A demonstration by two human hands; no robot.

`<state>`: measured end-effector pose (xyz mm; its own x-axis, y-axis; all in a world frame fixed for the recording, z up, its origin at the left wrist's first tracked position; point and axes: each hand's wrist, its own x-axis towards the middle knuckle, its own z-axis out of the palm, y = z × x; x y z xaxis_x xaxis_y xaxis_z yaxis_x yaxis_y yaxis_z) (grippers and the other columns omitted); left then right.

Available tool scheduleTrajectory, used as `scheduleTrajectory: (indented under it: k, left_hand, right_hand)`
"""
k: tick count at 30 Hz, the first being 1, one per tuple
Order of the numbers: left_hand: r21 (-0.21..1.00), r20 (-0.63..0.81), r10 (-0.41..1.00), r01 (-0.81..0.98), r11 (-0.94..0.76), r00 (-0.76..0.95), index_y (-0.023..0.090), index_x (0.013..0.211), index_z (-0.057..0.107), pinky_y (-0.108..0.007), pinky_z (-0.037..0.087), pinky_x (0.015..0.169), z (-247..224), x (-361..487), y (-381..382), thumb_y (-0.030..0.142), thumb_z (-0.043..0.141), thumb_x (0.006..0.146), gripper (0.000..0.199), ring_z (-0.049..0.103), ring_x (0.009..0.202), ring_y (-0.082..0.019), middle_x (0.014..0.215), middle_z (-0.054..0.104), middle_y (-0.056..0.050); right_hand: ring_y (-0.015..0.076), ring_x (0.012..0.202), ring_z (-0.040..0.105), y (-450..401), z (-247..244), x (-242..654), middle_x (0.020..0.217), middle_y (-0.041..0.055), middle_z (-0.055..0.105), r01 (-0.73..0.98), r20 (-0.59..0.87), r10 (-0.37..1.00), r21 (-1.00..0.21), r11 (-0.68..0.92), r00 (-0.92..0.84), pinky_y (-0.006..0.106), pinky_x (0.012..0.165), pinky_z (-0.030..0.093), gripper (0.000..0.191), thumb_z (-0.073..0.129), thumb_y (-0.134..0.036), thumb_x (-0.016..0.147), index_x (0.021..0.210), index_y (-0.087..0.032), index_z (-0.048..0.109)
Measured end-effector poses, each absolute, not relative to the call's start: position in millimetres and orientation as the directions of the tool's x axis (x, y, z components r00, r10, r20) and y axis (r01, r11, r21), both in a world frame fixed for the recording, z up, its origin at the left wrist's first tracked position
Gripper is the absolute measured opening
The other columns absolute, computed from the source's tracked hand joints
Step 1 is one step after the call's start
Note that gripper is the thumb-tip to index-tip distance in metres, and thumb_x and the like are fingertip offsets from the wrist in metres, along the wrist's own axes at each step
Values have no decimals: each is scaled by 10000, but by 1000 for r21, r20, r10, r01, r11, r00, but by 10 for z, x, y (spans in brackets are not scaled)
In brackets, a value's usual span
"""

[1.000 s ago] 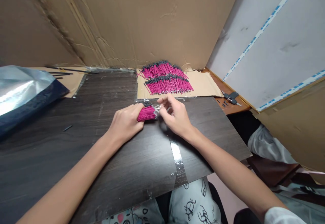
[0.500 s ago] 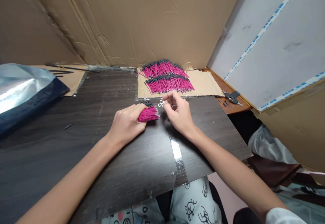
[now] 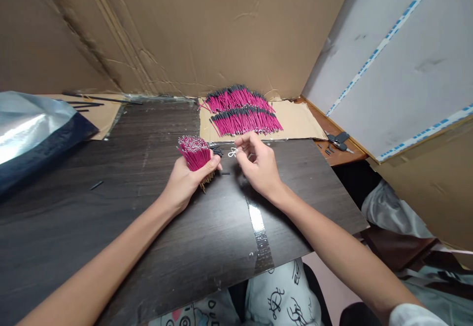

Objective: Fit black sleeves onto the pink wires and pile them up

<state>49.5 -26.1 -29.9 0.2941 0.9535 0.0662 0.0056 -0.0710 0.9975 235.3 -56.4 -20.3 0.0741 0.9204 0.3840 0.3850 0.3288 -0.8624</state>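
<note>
My left hand [image 3: 188,180] is closed round a thick bundle of magenta wires [image 3: 195,153]. Their silvery tips point up and away from me, and brownish ends stick out below the fingers. My right hand [image 3: 258,163] is at the middle of the table, fingers curled and thumb near the index finger; what it pinches, if anything, is hidden. A small white looped cord [image 3: 232,152] shows right beside these fingertips. Between the hands lie a short black tube piece [image 3: 225,173] and a little pile of black pieces [image 3: 217,151], partly behind my left hand.
Two rows of magenta wires with black sleeves [image 3: 246,121] lie on a cardboard sheet [image 3: 299,121] at the back. A silver and dark bag [image 3: 40,133] is at left. Keys [image 3: 338,141] lie on the right ledge. Cardboard walls [image 3: 221,30] stand behind the dark table [image 3: 166,257].
My left hand has turned the bundle, so its silvery tips, which pointed right, now point upward. The black tube piece between the hands has come into view. My right hand has hardly moved.
</note>
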Motion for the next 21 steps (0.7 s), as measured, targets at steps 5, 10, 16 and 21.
scheduleTrajectory:
  k: [5,10,16,21]
  left_hand:
    - [963,106,951,210,-171,289,163,796,646,-295,451,691,-305,498,-277,522,801,801,390,562,719,-174,778,640,-29]
    - [951,118,941,238,-199,318,171,770,628,-311,469,738,-320,491,-290,488,813,787,368,585,773,-194,808,656,-37]
    - [948,112,951,254,-189,290,168,739,629,-310,468,710,-285,518,-321,493,825,762,380,583,758,-195,798,664,-45]
    - [944,134,946,253,-212,295,167,740,620,-313,469,713,-251,536,-342,459,834,749,362,591,744,-191,777,658,-39]
  right_hand:
    - [121,728,580,-566,-221,2355,927,7,655,374,403,913,-857,353,64,281,674,439,128,541,-205,876,1002,-217,555]
    - [119,724,583,-560,-224,2360,909,1,653,372,417,907,-853,366,65,285,684,445,111,544,-201,883,992,-215,558]
    - [125,717,579,-558,-220,2357,905,5,653,387,388,920,-859,336,62,288,678,438,116,540,-214,878,993,-222,550]
    - [123,701,576,-560,-227,2355,875,-5,644,382,400,915,-856,349,60,290,682,441,116,541,-213,875,990,-223,553]
